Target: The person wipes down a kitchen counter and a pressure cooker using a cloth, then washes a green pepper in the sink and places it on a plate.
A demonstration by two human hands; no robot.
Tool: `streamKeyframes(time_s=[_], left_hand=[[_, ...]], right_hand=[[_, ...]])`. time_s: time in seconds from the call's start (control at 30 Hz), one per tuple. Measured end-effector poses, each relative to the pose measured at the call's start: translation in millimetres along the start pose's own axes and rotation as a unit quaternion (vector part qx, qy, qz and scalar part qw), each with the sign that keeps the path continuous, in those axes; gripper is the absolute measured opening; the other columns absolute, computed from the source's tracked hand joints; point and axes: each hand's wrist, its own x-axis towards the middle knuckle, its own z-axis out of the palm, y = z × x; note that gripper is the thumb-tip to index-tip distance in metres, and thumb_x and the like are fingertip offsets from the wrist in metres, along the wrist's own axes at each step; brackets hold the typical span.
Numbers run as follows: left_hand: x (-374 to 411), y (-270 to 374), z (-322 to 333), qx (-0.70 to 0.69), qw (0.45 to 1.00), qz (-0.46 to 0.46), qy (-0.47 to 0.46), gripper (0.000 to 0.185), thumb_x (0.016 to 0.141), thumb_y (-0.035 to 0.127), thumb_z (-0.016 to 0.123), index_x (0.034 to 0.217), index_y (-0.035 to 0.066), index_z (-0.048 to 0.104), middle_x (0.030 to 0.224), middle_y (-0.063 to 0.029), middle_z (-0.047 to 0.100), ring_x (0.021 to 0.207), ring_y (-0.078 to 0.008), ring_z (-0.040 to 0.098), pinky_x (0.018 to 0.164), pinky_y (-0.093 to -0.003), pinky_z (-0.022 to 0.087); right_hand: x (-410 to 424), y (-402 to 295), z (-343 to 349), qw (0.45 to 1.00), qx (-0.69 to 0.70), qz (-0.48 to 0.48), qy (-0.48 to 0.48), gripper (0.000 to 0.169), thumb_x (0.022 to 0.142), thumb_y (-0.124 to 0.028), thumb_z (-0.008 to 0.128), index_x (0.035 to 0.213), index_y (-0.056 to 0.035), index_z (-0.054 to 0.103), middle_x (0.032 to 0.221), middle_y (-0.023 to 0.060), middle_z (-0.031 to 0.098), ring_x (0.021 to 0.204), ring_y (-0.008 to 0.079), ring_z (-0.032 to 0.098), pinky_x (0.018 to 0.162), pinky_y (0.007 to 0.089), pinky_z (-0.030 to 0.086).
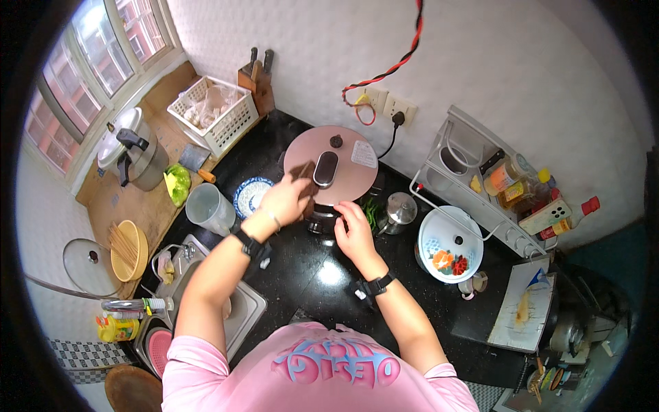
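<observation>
An electric pressure cooker [350, 177] with a pinkish lid stands against the back wall. My left hand [285, 201] is at the left edge of its lid, fingers closed on what looks like a dark brown cloth [308, 206]. At the cooker's front rim, the fingertips of my right hand [355, 234] touch or nearly touch the lid; the fingers are apart and hold nothing visible. A blue-and-white plate [249, 194] lies partly behind my left hand. Green chillies [369, 212] and a small metal pot with a glass lid [401, 208] are to the cooker's right.
To the left are a plastic jug [208, 206], a sink [252, 304], a metal pressure cooker [136, 159], a cleaver [194, 157] and a white basket [229, 123]. A floral enamel pot [449, 244] and a rack [463, 193] with bottles stand at right. A plugged cord [394, 139] runs behind the cooker.
</observation>
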Motion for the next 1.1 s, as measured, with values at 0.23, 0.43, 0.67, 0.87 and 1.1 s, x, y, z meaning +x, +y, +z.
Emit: streamKeyframes(time_s=[0.23, 0.43, 0.67, 0.87, 1.1], left_hand=[[-33.4, 60.1, 44.4, -0.264, 0.963, 0.017, 0.05, 0.042, 0.091, 0.013, 0.063, 0.128, -0.002, 0.052, 0.119, -0.0222, 0.062, 0.11, -0.0342, 0.062, 0.095, -0.0394, 0.05], [-11.1, 79.0, 63.9, -0.277, 0.952, 0.124, 0.042, 0.057, 0.094, 0.021, 0.062, 0.143, 0.0, 0.04, 0.135, -0.0265, 0.045, 0.127, -0.0403, 0.05, 0.107, -0.0398, 0.042], [-0.1, 65.2, 39.3, -0.266, 0.958, 0.065, 0.085, 0.05, 0.091, 0.019, 0.064, 0.136, 0.001, 0.049, 0.124, -0.0193, 0.053, 0.108, -0.0318, 0.059, 0.095, -0.0378, 0.049], [-3.1, 39.3, 27.1, -0.286, 0.951, 0.025, 0.116, 0.039, 0.089, 0.009, 0.063, 0.126, 0.0, 0.056, 0.117, -0.0141, 0.056, 0.092, -0.0233, 0.061, 0.084, -0.0326, 0.052], [-0.9, 27.1, 32.4, -0.287, 0.951, 0.011, 0.118, 0.04, 0.088, 0.01, 0.065, 0.127, 0.001, 0.056, 0.117, -0.0133, 0.054, 0.09, -0.0233, 0.062, 0.081, -0.0328, 0.053]], right_hand=[[-17.0, -17.6, -4.7, 0.994, 0.107, -0.018, -0.029, 0.095, 0.074, -0.012, 0.078, 0.153, -0.0075, 0.027, 0.152, 0.0244, 0.033, 0.14, 0.0387, 0.038, 0.115, 0.0444, 0.034], [3.6, 1.1, -36.0, 0.986, 0.159, 0.056, 0.009, 0.059, 0.077, -0.002, 0.071, 0.132, -0.0057, 0.047, 0.125, 0.0157, 0.057, 0.116, 0.0286, 0.059, 0.098, 0.037, 0.048], [92.5, 11.6, -71.4, 0.995, -0.081, -0.039, 0.032, 0.047, 0.071, 0.009, 0.056, 0.116, -0.0055, 0.057, 0.122, 0.019, 0.06, 0.111, 0.0433, 0.054, 0.097, 0.0453, 0.045], [129.6, 31.4, -56.2, 0.964, -0.201, 0.038, -0.169, 0.064, 0.074, -0.016, 0.066, 0.137, -0.0149, 0.054, 0.14, 0.012, 0.055, 0.119, 0.0424, 0.051, 0.101, 0.0479, 0.046], [157.9, 32.8, -46.9, 0.915, -0.257, -0.041, -0.308, 0.056, 0.077, -0.019, 0.061, 0.133, -0.0209, 0.06, 0.141, 0.002, 0.054, 0.116, 0.0404, 0.049, 0.098, 0.0451, 0.048]])
